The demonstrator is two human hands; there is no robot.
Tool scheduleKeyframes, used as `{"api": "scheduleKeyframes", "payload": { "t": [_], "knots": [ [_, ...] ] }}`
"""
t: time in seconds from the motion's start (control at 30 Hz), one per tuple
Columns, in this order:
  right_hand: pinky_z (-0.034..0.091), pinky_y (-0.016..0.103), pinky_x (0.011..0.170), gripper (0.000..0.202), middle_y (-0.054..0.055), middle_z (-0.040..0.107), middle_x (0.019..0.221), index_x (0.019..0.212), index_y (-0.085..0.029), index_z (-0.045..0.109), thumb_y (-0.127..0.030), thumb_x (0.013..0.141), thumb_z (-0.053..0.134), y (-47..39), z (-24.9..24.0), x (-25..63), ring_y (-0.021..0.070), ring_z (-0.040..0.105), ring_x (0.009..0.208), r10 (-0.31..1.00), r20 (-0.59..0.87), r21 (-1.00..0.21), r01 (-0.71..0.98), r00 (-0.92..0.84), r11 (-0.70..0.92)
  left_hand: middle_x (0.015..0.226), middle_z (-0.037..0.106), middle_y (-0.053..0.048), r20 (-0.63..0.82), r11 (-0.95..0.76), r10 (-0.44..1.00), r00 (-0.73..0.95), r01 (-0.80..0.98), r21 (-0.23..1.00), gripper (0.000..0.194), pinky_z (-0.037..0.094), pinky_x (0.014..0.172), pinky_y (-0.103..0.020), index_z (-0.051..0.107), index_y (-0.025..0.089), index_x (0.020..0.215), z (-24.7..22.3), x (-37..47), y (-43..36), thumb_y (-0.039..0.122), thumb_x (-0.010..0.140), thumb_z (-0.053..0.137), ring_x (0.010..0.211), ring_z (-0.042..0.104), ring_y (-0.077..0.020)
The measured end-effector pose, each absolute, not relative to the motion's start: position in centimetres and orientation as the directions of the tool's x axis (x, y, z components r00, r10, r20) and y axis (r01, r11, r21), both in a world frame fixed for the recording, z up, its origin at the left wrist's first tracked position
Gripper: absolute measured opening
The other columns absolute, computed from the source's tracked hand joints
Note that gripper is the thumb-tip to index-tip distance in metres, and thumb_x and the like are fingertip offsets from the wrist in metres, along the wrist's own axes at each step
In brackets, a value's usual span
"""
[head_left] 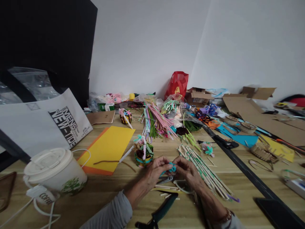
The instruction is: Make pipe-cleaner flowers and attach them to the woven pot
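Between my fingertips is a small turquoise piece (172, 167), fuzzy and looped like bent pipe cleaner. My left hand (157, 168) pinches it from the left, and my right hand (187, 170) grips its right side. Just below the hands lie scissors (166, 180), partly hidden by them. Dark-handled pliers (164, 208) rest nearer to me, with short cut wooden sticks (164, 187) around. Left of my left hand stands a small decorated basket (143, 155) with pipe-cleaner flowers. A bundle of long wooden sticks (207, 173) with green markings lies to the right of my right hand.
Yellow and orange paper sheets (111, 144), a white lidded bucket (56, 170) and a white bag (47, 121) are on the left. Pipe-cleaner bundles (157, 122) lie farther back. Small woven baskets (262, 152), blue sheets (238, 136) and cardboard (262, 117) occupy the right.
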State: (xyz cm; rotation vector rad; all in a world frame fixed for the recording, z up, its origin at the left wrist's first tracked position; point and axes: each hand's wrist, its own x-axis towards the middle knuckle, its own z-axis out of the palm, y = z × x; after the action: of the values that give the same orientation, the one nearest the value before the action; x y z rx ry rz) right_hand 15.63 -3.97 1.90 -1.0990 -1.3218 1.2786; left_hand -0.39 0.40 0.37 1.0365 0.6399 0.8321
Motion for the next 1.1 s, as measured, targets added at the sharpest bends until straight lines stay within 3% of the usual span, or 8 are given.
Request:
{"api": "scheduleKeyframes", "payload": {
  "t": [0.2,0.47,0.63,0.83,0.93,1.1],
  "knots": [
    [0.046,0.025,0.056,0.038,0.001,0.063,0.066,0.077,-0.019,0.059,-0.055,0.075,0.068,-3.9,1.7,15.5,0.0145,0.058,0.059,0.990,0.049,-0.998,-0.048,-0.129,0.043,0.066,0.063,-0.001,-0.055,0.261,0.852,0.522,-0.332,0.906,0.029,0.045,0.060,-0.025,0.061,0.015,0.072,0.0,-0.3,0.5,0.035,0.062,0.079,0.058,0.056,-0.0124],
    [0.046,0.027,0.060,0.035,0.003,0.067,0.072,0.080,-0.018,0.060,-0.053,0.083,0.061,-3.6,1.0,15.9,0.0173,0.060,0.065,0.987,0.111,-0.984,0.127,-0.119,0.126,0.065,0.065,-0.002,-0.123,0.287,0.872,0.474,-0.293,0.912,0.036,0.044,0.058,-0.025,0.065,0.013,0.071,-0.7,0.0,0.5,0.042,0.058,0.082,0.055,0.055,-0.0118],
    [0.044,0.028,0.067,0.026,0.003,0.063,0.076,0.083,-0.019,0.062,-0.042,0.091,0.053,-4.0,1.9,16.5,0.0180,0.058,0.072,0.945,0.260,-0.866,0.385,-0.198,0.319,0.064,0.064,-0.002,-0.219,0.473,0.751,0.622,-0.275,0.837,0.031,0.044,0.060,-0.025,0.065,0.012,0.072,-0.1,-0.9,0.8,0.033,0.057,0.083,0.056,0.057,-0.0119],
    [0.045,0.030,0.074,0.028,0.007,0.062,0.085,0.082,-0.020,0.063,-0.037,0.095,0.045,-4.4,2.9,16.7,0.0198,0.058,0.080,0.862,0.330,-0.771,0.417,-0.385,0.482,0.070,0.065,-0.003,-0.268,0.652,0.577,0.771,-0.238,0.720,0.025,0.043,0.061,-0.025,0.068,0.012,0.077,0.2,-1.6,1.1,0.023,0.058,0.080,0.059,0.058,-0.0111],
    [0.046,0.029,0.070,0.026,0.006,0.063,0.083,0.085,-0.020,0.064,-0.043,0.091,0.052,-4.3,3.1,16.8,0.0198,0.059,0.078,0.910,0.291,-0.835,0.386,-0.295,0.392,0.065,0.063,-0.002,-0.212,0.526,0.691,0.691,-0.279,0.803,0.025,0.044,0.062,-0.026,0.067,0.012,0.074,0.4,-1.3,1.0,0.026,0.058,0.081,0.058,0.056,-0.0120],
    [0.048,0.026,0.057,0.039,0.001,0.061,0.071,0.088,-0.019,0.061,-0.057,0.083,0.058,-4.0,2.8,16.7,0.0163,0.060,0.063,0.990,0.056,-0.991,0.116,-0.129,0.071,0.064,0.062,-0.002,0.027,0.088,0.882,0.470,-0.219,0.972,0.023,0.042,0.064,-0.025,0.066,0.014,0.069,1.6,-0.9,0.5,0.033,0.064,0.078,0.062,0.055,-0.0135]
  ]
}}
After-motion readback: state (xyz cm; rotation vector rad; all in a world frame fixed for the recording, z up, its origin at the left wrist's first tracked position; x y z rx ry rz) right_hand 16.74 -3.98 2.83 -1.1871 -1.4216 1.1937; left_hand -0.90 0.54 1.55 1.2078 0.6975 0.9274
